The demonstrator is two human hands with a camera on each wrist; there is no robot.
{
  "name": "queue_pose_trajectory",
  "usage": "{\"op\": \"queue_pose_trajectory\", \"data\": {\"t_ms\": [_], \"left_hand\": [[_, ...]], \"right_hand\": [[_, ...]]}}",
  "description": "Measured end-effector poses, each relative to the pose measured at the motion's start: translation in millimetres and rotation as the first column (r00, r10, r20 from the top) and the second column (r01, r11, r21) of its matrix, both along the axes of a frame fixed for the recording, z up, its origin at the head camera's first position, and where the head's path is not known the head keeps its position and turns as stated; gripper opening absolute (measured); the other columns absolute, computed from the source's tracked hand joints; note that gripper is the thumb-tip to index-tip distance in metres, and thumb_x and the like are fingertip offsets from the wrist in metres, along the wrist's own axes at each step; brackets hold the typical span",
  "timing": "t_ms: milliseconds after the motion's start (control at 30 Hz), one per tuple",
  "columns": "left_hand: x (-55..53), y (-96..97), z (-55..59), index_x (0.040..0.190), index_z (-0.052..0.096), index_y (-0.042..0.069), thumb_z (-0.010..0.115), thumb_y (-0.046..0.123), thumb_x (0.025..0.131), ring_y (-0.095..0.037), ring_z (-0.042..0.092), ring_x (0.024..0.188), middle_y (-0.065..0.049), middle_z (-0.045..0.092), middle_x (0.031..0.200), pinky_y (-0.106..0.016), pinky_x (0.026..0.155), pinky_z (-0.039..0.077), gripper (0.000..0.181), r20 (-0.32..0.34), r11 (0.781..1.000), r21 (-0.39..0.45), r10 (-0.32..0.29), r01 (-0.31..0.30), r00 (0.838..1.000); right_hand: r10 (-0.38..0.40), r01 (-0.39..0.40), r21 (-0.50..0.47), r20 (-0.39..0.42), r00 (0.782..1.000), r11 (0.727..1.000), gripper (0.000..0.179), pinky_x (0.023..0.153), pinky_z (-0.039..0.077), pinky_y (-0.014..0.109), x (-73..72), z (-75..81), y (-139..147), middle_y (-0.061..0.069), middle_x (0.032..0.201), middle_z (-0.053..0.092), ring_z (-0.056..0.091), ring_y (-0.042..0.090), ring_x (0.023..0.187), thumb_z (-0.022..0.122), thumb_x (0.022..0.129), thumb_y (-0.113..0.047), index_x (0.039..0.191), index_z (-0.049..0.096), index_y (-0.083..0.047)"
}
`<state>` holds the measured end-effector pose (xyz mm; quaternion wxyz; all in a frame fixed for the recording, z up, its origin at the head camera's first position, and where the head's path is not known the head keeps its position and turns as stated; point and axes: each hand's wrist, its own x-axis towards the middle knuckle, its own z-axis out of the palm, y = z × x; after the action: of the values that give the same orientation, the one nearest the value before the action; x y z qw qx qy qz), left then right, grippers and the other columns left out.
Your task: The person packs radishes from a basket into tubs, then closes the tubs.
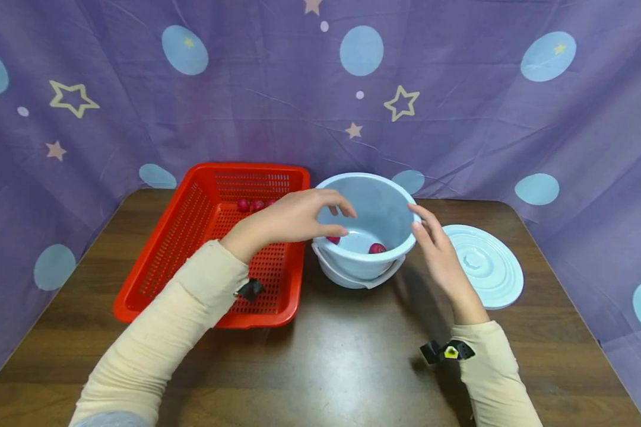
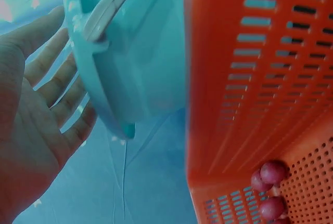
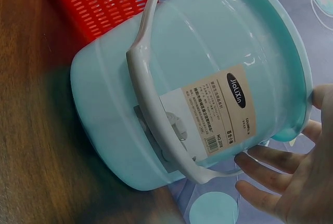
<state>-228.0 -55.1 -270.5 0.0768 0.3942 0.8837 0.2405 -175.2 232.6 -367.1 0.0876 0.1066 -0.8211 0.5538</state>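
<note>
A pale blue bucket (image 1: 360,268) with a light handle (image 3: 156,99) and a label (image 3: 218,107) stands on the table. Inside it lie small round red things that look like radishes (image 1: 377,248). My left hand (image 1: 304,214) hovers over the bucket's left rim, its fingers loosely spread and nothing held. The left wrist view shows that empty palm (image 2: 31,130) beside the rim. My right hand (image 1: 438,252) touches the right rim with thumb and forefinger, while its other fingers extend along the outer wall in the right wrist view.
Left of the bucket stands a red perforated basket (image 1: 294,284) with several more of the red radish-like things (image 1: 257,205) at its far end. A pale blue lid (image 1: 491,267) lies on the wooden table (image 1: 342,367) to the right. Behind hangs a purple patterned curtain (image 1: 278,77).
</note>
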Motion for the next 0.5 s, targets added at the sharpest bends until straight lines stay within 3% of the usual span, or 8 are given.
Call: {"op": "queue_pose_trajectory", "data": {"t_ms": [300, 500], "left_hand": [[-11.5, -21.7, 8.9, 0.118, 0.070, 0.022, 0.074, 0.028, 0.090, -0.015, 0.056, 0.105, 0.007, 0.065, 0.115, -0.037, 0.090, 0.046, 0.029, -0.012, 0.990, 0.108, 0.090, -0.088, 0.996], [-24.9, -39.1, 3.0, 0.116, 0.071, 0.022, 0.073, 0.027, 0.092, -0.015, 0.056, 0.098, 0.004, 0.065, 0.109, -0.035, 0.084, 0.045, 0.025, 0.000, 0.971, 0.163, 0.177, -0.175, 0.984]], "right_hand": [[0.004, -0.004, -0.006, -0.004, 1.000, 1.000, 0.047, 0.109, 0.030, 0.052, -0.3, 0.4, 0, 0.023, 0.141, 0.049, 0.045, 0.031, 0.129, 0.041, 0.107, -0.030, 0.152, 0.039, -0.015], [0.001, -0.001, -0.008, 0.004, 1.000, 1.000, 0.047, 0.109, 0.030, 0.053, -0.3, 0.4, 0, 0.024, 0.141, 0.048, 0.045, 0.032, 0.128, 0.041, 0.107, -0.030, 0.151, 0.040, -0.015]]}}
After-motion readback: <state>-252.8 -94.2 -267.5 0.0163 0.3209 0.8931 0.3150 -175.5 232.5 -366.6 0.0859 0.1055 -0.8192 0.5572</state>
